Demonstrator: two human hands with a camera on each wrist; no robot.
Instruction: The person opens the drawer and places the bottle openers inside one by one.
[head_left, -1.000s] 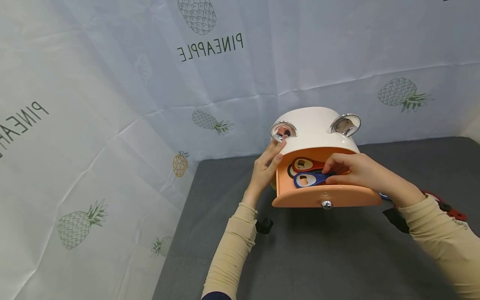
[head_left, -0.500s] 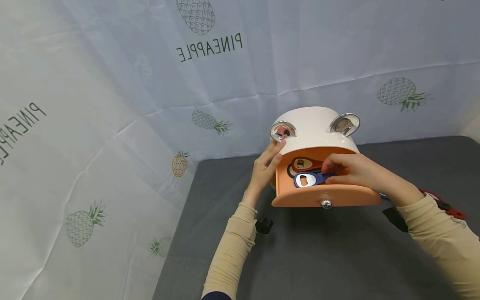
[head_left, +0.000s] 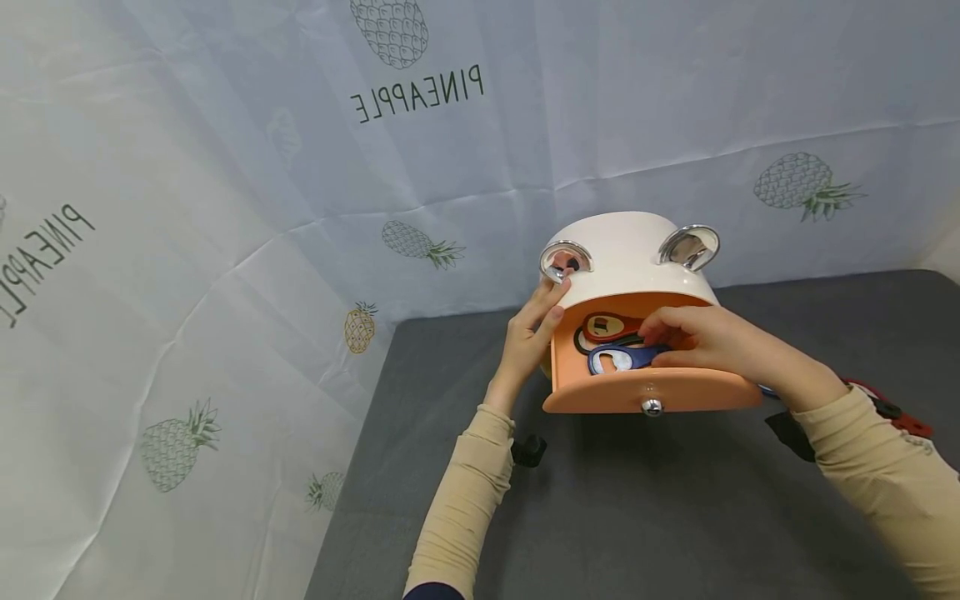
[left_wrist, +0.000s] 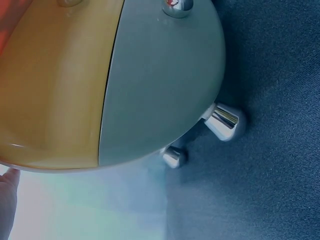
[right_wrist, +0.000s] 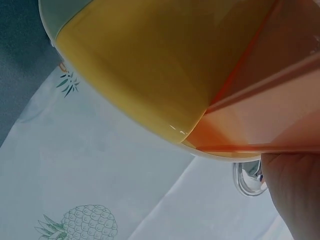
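Pale cloth (head_left: 600,100) with pineapples (head_left: 793,180) and mirrored lettering (head_left: 418,93) hangs behind and left of a grey table (head_left: 637,517).

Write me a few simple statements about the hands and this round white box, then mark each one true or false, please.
1. The orange drawer is open. True.
2. The left hand reaches into the drawer. False: it rests against the side of the white box; the right hand is in the drawer.
3. A red bottle opener lies in the drawer. True.
4. The knob on the orange drawer is black. False: it is shiny silver.
5. The blue bottle opener lies outside the drawer on the table. False: it is inside, at the right hand's fingers.
6. The box has silver feet. True.
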